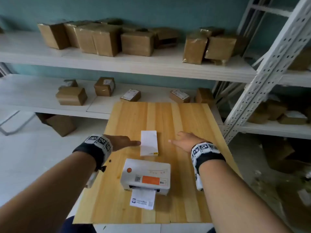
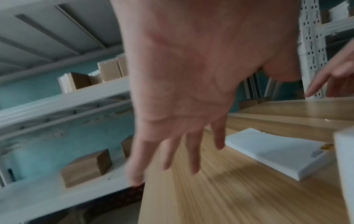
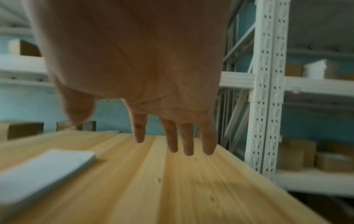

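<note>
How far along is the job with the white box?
Done: a printed label sticks out of the printer. In hand: the left hand and right hand hover open on either side of the white box, neither holding it. Left: the box shows no label yet, so taking the label and sticking it on probably remain.

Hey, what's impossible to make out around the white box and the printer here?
- Head view: print on the label leaving the printer, too small to read.
- Head view: whether the left hand touches the white box or only nears its edge; the left wrist view is motion-blurred.
- Left wrist view: printer cut off by the right edge.
</note>
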`<state>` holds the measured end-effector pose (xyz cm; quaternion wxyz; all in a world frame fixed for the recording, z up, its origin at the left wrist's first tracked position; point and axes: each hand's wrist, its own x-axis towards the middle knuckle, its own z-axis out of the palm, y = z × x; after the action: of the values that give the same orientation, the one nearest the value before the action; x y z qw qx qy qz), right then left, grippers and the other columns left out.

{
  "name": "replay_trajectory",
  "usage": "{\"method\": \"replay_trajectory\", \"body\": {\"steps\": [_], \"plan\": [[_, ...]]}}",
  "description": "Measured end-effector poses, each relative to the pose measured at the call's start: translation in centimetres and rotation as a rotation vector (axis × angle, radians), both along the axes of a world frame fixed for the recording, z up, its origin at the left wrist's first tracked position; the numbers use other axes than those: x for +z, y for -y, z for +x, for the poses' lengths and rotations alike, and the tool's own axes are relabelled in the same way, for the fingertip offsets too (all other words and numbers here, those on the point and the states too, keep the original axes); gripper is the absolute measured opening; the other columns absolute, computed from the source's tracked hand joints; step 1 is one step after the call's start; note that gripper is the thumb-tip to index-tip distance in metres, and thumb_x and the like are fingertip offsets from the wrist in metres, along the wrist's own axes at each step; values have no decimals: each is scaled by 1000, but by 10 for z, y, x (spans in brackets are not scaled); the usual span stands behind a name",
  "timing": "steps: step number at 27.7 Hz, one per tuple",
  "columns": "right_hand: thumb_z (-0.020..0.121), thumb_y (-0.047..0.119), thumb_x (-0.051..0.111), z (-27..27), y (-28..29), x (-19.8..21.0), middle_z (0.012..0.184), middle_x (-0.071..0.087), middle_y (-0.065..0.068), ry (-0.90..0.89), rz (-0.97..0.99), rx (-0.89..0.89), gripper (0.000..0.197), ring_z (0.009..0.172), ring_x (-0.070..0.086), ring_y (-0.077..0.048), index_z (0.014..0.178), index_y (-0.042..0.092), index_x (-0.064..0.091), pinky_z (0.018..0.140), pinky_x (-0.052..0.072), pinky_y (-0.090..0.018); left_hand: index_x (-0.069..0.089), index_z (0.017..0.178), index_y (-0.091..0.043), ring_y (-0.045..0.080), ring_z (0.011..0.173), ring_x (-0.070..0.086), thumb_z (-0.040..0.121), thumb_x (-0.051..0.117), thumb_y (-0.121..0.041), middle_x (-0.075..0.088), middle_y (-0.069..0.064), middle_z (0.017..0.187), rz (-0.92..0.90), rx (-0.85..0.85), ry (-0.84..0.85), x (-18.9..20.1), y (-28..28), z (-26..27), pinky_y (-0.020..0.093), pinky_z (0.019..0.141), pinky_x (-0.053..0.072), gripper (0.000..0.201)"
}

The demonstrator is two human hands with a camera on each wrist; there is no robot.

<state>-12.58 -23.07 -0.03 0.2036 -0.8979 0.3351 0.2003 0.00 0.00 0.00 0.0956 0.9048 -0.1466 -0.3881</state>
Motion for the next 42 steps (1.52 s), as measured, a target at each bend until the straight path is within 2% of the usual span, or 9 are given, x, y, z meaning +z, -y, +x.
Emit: {"method": "replay_trajectory", "body": {"steps": [3, 7, 13, 18, 22, 27, 33, 37, 42], "plan": [[91, 65, 28, 0, 10, -32, 145, 46, -15, -37, -149, 13, 69, 123, 51, -36, 135, 16, 50, 102, 40, -49, 24, 158, -16, 31, 149, 31, 54, 48, -95, 27, 12, 165, 61, 260, -45, -30, -17, -8, 49, 118, 24, 133], [93, 65, 25, -9, 7, -54, 148, 47, -17, -58, -123, 48, 78, 127, 51, -34, 144, 9, 44, 104, 41, -44, 39, 151, -11, 32, 140, 44, 73, 65, -75, 42, 13, 156, -8, 374, 88, -64, -39, -15, 45, 113, 35, 104], [98, 62, 17, -39, -31, -55, 157, 35, -13, -73, -101, 59, 75, 142, 36, -31, 147, 11, 42, 116, 25, -43, 46, 148, -27, 24, 142, 43, 87, 44, -75, 39, 0, 160, -129, 277, -3, -79, -87, -51, 51, 118, 29, 77], [99, 47, 30, -55, -47, -63, 152, 43, -12, -79, -191, 34, 59, 135, 45, -31, 143, 11, 45, 107, 34, -38, 56, 138, -15, 25, 137, 48, 102, 48, -37, 53, 5, 147, -63, 157, 65, -70, -93, -74, 43, 113, 39, 43], [103, 35, 32, -64, -47, -71, 152, 41, -10, -159, -239, 81, 51, 136, 44, -30, 144, 9, 43, 107, 35, -37, 36, 153, -16, 24, 148, 34, 105, 34, -43, 37, 3, 160, 128, 28, 185, -82, -88, -79, 42, 121, 26, 55], [97, 46, 40, -68, -33, -82, 155, 38, -11, -168, -214, 36, 61, 136, 43, -31, 149, 14, 38, 107, 35, -38, 43, 148, -7, 28, 143, 41, 108, 29, -35, 45, 11, 155, 186, -104, 287, -86, -78, -77, 38, 116, 29, 51], [101, 39, 32, -77, -54, -61, 149, 45, -15, -226, -211, 65, 55, 132, 48, -31, 145, 8, 42, 103, 39, -35, 29, 154, -3, 31, 146, 37, 107, 24, -35, 39, 14, 158, 167, 22, 314, -105, -83, -58, 43, 121, 25, 57], [103, 38, 32, -87, -59, -55, 153, 40, -15, -189, -155, 34, 55, 135, 43, -32, 147, 7, 37, 106, 36, -37, 16, 157, -7, 35, 148, 31, 107, 15, -31, 20, 17, 165, 227, -2, 347, -111, -79, -57, 50, 121, 24, 56], [105, 29, 29, -94, -70, -57, 153, 38, -17, -145, -176, 60, 49, 138, 41, -33, 147, 5, 36, 108, 34, -36, 15, 157, -3, 39, 146, 33, 109, 24, -26, 23, 23, 162, 225, -70, 401, -103, -77, -73, 51, 119, 28, 54]]}}
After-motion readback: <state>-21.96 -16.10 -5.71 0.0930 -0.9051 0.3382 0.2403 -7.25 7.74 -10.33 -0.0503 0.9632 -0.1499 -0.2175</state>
